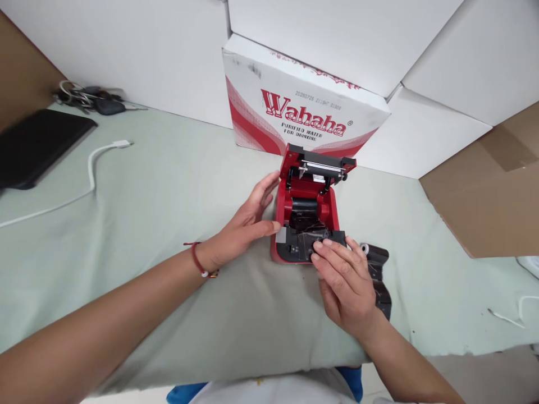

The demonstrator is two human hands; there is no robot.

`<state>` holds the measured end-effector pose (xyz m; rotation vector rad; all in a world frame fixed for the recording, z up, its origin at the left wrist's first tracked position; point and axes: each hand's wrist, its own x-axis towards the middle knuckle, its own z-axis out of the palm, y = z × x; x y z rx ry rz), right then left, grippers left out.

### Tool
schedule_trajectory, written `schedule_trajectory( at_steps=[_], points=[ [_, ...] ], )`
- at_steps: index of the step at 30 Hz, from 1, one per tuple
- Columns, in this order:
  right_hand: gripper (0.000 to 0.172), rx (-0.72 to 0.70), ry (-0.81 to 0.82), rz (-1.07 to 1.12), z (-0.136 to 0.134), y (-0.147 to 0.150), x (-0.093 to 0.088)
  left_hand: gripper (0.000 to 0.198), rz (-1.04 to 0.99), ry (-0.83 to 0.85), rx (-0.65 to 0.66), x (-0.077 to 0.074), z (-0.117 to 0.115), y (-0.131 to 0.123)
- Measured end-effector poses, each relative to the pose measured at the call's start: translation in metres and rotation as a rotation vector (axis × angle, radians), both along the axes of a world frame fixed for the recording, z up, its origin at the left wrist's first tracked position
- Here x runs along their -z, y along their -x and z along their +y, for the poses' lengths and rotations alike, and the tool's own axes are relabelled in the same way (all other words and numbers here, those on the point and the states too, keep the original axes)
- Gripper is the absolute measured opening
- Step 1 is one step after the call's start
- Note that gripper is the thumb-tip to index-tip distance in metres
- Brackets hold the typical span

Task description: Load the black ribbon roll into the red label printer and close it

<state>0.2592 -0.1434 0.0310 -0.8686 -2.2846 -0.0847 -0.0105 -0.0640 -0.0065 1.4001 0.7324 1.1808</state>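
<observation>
A small red and black label printer point(280, 247) stands on the cloth with its lid point(290, 160) raised. Inside it sits a black ribbon roll point(305, 205), and shiny black film point(309, 244) runs forward over the front deck. My left hand point(252, 216) rests against the printer's left side, fingers spread, thumb at its front left edge. Stretched out over the front right of the deck, my right hand point(345, 275) lays its fingertips on the film. Close by the right hand, a second piece of dark film with a white core point(379, 264) lies on the cloth, partly hidden.
A Wahaha water carton point(307, 106) stands right behind the printer, before white boxes point(126, 50). To the left are keys point(96, 101), a black flat device point(42, 146) and a white cable point(90, 168). A brown carton point(488, 196) stands right; another cable end point(505, 318) lies nearby.
</observation>
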Motion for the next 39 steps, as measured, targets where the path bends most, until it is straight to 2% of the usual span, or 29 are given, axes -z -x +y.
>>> schedule_trajectory(
  at_steps=[2,5,7,9,12,15,19,21,24,30,34,39],
  points=[
    [0.073,0.002,-0.007,0.018,0.001,0.0,0.002,0.089,0.044,-0.059,-0.113,-0.008,0.011,0.003],
    [0.07,0.006,-0.003,0.029,0.002,0.0,0.003,0.071,0.041,-0.124,-0.272,-0.033,0.036,0.0],
    [0.07,0.002,0.004,0.035,0.002,0.0,0.004,0.058,0.033,-0.153,-0.267,-0.054,0.049,-0.005],
    [0.069,-0.012,0.008,0.041,0.003,0.0,0.004,0.052,0.06,-0.172,-0.224,-0.073,0.053,-0.01],
    [0.064,-0.032,0.014,0.044,0.003,-0.001,0.003,0.056,0.165,-0.199,-0.227,-0.084,0.038,-0.015],
    [0.056,-0.042,0.02,0.04,0.003,-0.002,0.001,0.055,0.249,-0.312,-0.241,-0.072,0.01,-0.01],
    [0.053,-0.033,0.029,0.037,0.002,-0.002,0.0,0.054,0.315,-0.536,-0.184,-0.041,-0.014,-0.004],
    [0.054,-0.029,0.035,0.041,0.001,-0.002,0.001,0.051,0.328,-0.568,-0.203,-0.029,-0.017,-0.004],
    [0.053,-0.029,0.038,0.05,0.001,-0.001,0.003,0.047,0.37,-0.612,-0.261,-0.017,-0.015,-0.006],
    [0.047,-0.029,0.065,0.063,-0.002,0.001,0.002,0.041,0.43,-0.782,-0.308,-0.012,-0.008,-0.008],
    [0.046,-0.055,0.125,0.068,-0.003,-0.003,-0.005,0.05,0.349,-0.674,-0.275,-0.014,-0.016,-0.009],
    [0.045,-0.126,0.164,0.116,-0.002,-0.01,-0.01,0.047,0.123,-0.286,-0.168,-0.016,-0.027,-0.015]
  ],
)
